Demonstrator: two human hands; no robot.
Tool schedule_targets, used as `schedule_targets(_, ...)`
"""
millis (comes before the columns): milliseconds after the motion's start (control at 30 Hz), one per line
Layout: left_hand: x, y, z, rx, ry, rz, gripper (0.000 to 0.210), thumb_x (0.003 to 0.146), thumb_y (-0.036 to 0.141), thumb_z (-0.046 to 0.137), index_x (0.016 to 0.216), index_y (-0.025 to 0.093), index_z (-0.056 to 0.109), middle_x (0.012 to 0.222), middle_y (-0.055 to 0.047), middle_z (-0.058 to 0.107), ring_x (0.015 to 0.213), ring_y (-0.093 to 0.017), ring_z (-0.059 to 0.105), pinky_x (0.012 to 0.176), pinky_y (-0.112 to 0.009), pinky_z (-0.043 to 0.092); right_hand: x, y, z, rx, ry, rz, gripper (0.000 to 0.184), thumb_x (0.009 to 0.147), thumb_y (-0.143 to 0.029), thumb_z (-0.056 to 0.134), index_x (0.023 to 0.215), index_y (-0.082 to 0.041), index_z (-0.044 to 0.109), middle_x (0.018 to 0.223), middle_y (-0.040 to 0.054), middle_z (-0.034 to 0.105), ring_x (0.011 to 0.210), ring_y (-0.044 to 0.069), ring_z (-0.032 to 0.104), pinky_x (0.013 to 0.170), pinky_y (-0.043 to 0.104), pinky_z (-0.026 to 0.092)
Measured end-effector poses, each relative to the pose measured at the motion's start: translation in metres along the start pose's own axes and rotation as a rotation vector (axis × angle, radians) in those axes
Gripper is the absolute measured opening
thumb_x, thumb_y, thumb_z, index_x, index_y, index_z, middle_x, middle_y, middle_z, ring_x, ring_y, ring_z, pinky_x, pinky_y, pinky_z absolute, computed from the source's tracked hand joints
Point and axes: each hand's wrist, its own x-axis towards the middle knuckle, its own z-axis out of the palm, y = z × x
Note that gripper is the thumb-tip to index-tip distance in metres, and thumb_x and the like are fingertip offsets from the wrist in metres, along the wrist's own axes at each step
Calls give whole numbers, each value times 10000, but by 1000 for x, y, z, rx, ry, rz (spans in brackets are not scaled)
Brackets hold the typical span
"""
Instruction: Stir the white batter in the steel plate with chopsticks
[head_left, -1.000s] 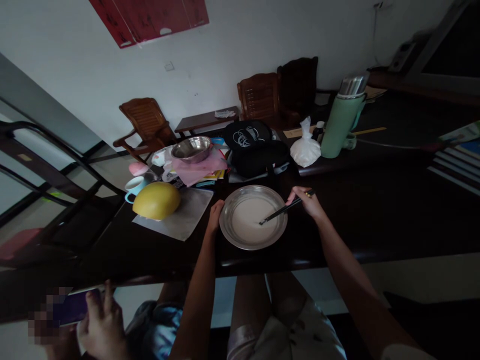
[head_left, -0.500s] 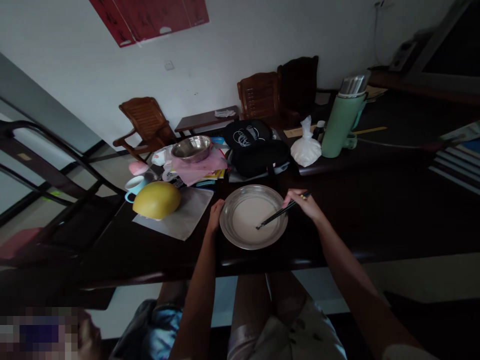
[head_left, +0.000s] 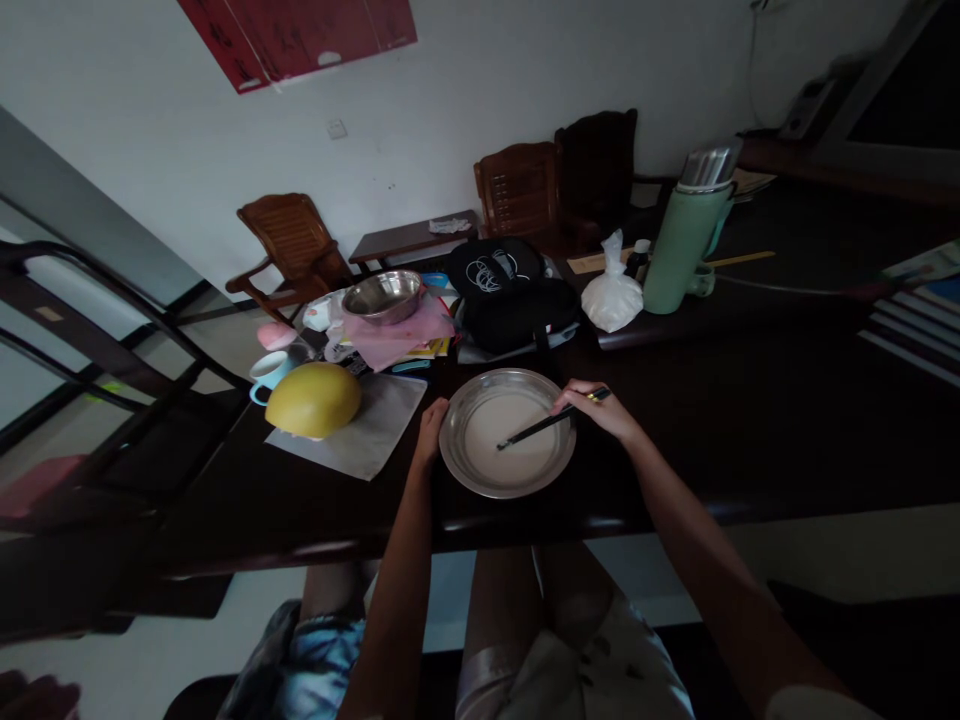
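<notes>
A wide metal bowl (head_left: 456,455) with whitish liquid in it stands near the front edge of the dark table. My left hand (head_left: 430,428) grips its left rim. Above the right rim, my right hand (head_left: 592,408) is closed around dark chopsticks (head_left: 536,428), which slant down to the left. Their tips touch the liquid near the middle of the bowl. Left of the bowl, a large yellow pomelo-like piece (head_left: 313,400) rests on a pale sheet (head_left: 367,450).
Behind the bowl lies a black case (head_left: 517,310). A tied bag of white powder (head_left: 613,295) and a green thermos (head_left: 686,245) stand at back right. A smaller metal bowl (head_left: 384,298) and a light blue mug (head_left: 270,372) are at back left. Another person's legs (head_left: 322,640) show at lower left.
My right hand has moved slightly left, and the chopstick tips have shifted left and a little up within the liquid. My left hand stays on the rim.
</notes>
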Motion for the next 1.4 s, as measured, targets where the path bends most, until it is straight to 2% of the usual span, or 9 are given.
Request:
schedule_targets(200, 4, -3, 1, 10, -3, -5, 501, 740, 579, 660, 583, 188, 389, 602, 40, 335, 576, -103, 302, 525, -241, 285, 1, 2, -9, 28, 255, 27, 432, 850, -588, 564, 664, -226, 711, 646, 30, 731, 687, 208, 685, 746, 339, 515)
schedule_targets(433, 4, -1, 1, 3, 2, -22, 523, 717, 600, 671, 583, 189, 377, 581, 41, 337, 568, -103, 298, 521, -237, 278, 0, 0, 1, -27, 37, -18, 418, 853, -579, 565, 728, -226, 750, 760, 38, 751, 794, 216, 695, 787, 336, 513)
schedule_targets(533, 3, 0, 2, 5, 2, -23, 534, 705, 612, 675, 572, 188, 379, 569, 40, 336, 564, -103, 294, 520, -237, 278, 2, 3, -1, -66, 114, -41, 394, 857, -568, 569, 750, -236, 753, 812, 34, 759, 845, 224, 692, 823, 349, 504)
schedule_targets(667, 3, 1, 2, 9, 18, -33, 514, 706, 587, 684, 570, 189, 389, 571, 38, 344, 570, -107, 300, 521, -237, 276, 1, 5, -11, 28, 294, 31, 462, 851, -617, 542, 651, -232, 701, 619, 34, 718, 675, 216, 672, 750, 357, 515)
schedule_targets(900, 3, -1, 3, 1, 4, 2, 523, 723, 592, 674, 576, 191, 372, 589, 38, 328, 568, -106, 295, 524, -240, 283, -1, -2, 2, -70, 15, -51, 425, 867, -578, 547, 735, -235, 761, 784, 41, 743, 802, 210, 670, 793, 334, 499)
schedule_targets(1000, 3, -1, 3, -2, 7, -8, 530, 733, 593, 667, 569, 191, 363, 582, 37, 320, 566, -106, 285, 523, -242, 276, 2, 0, -1, -102, 134, -67, 425, 863, -589, 546, 734, -245, 760, 798, 42, 754, 834, 225, 671, 825, 355, 491)
schedule_targets(1133, 2, -1, 2, 0, 4, -12, 515, 770, 565, 655, 575, 189, 363, 587, 40, 316, 563, -104, 295, 527, -240, 282, 1, 4, -11, 25, 339, 25, 485, 839, -644, 536, 638, -231, 692, 585, 34, 709, 638, 217, 663, 749, 365, 512)
schedule_targets(1233, 2, -1, 2, -4, 16, -21, 506, 783, 554, 655, 578, 188, 371, 587, 41, 321, 558, -104, 300, 524, -239, 283, -2, 3, -9, 63, 221, 34, 481, 852, -627, 531, 652, -221, 692, 582, 31, 706, 614, 202, 663, 715, 342, 518)
schedule_targets(1400, 2, 0, 2, 6, 10, -8, 504, 795, 530, 659, 560, 187, 375, 585, 34, 328, 564, -109, 310, 529, -243, 297, 0, 0, 3, -93, -5, -55, 385, 877, -547, 554, 775, -239, 762, 828, 38, 757, 871, 221, 686, 833, 340, 499)
